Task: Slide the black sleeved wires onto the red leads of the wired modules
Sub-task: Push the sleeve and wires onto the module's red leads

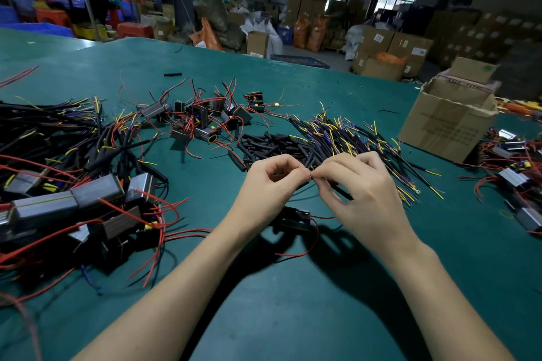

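- Head view: left hand (271, 182) pinches a red lead (310, 175) tip.
- Right hand (356, 184) pinches a black sleeved wire (340, 191), its end touching the tip.

The table (293, 316) wears a matt green mat, faintly sheened. The modules (96, 193) show brushed grey metal sides with a dull gleam. Black sleeved wires (337, 138) look matt, probably rubbery plastic; red leads (164, 208) are smooth and glossy. The cardboard box (445, 123) is rough brown paperboard.
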Demonstrator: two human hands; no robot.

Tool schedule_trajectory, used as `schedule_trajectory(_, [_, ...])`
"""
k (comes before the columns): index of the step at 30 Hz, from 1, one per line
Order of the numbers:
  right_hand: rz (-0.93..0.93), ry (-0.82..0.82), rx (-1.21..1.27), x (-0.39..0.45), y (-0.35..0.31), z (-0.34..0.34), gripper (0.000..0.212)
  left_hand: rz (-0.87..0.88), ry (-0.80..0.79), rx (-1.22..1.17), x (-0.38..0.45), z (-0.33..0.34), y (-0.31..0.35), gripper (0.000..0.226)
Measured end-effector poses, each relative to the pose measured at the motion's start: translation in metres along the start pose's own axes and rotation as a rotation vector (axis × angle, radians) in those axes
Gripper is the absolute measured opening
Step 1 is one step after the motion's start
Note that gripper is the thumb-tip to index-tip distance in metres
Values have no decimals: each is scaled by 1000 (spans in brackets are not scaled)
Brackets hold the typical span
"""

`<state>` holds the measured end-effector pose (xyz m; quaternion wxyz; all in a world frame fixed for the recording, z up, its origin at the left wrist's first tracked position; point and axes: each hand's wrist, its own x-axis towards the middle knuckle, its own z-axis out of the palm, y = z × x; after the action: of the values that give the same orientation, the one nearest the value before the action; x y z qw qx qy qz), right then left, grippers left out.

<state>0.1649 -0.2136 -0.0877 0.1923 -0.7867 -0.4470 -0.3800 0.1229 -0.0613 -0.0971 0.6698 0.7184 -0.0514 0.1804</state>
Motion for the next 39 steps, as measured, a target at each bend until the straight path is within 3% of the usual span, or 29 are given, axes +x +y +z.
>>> schedule_trajectory(4, [-104,19,-124,-1,1,4,11,-144,-71,34,6,-6,0,20])
schedule_trajectory(6, [-50,2,-70,-1,1,5,10,-153,-75,51,6,-6,-1,16])
schedule_trajectory(9, [164,-50,203,0,2,3,5,74,7,148,2,-2,-3,4])
schedule_trajectory(12, [347,-51,441,1,5,2,9,329,4,423,-2,-2,-7,11])
schedule_trajectory(15, [460,-66,514,1,5,4,17,458,36,682,-1,-5,-10,10])
schedule_trajectory(19, [432,-61,446,2,3,5,13,504,66,760,0,-4,-12,4])
schedule_trajectory(23, [304,-93,237,-1,2,4,6,443,61,729,1,-3,-12,7])
schedule_trajectory(27, [40,-34,-122,-1,0,5,12,263,-17,564,3,-1,-10,10])
schedule_trajectory(30, [-126,69,-245,0,2,6,22,12,-126,296,6,-5,-2,12])
schedule_trajectory(33, [-135,132,-232,-2,2,12,24,-150,-233,4,5,-11,5,17])
schedule_trajectory(35, [7,94,-46,-5,2,16,16,-75,-150,197,2,-9,4,14])
schedule_trajectory(37, [223,21,245,-7,3,16,7,141,-9,611,-1,-6,-3,9])
schedule_trajectory(39, [410,-15,437,-7,3,16,12,356,32,865,-3,-6,-5,6])
